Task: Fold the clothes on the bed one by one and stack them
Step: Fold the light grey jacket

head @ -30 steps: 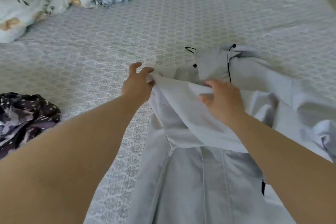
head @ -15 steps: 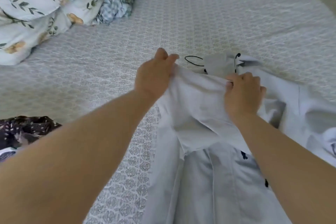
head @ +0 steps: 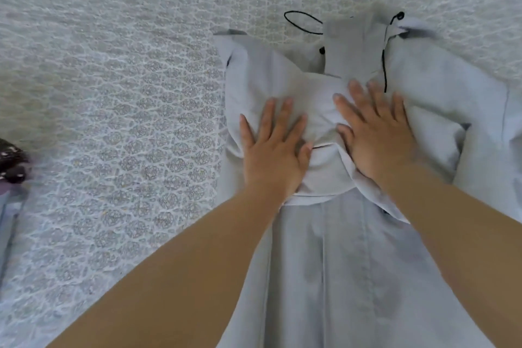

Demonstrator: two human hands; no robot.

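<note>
Pale blue garment (head: 339, 263) flat on bed (head: 127, 93)

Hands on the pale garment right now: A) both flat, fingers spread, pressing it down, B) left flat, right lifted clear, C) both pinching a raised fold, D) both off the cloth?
A: the left hand and the right hand both lie palm-down with spread fingers on the pale grey garment, gripping nothing.
</note>
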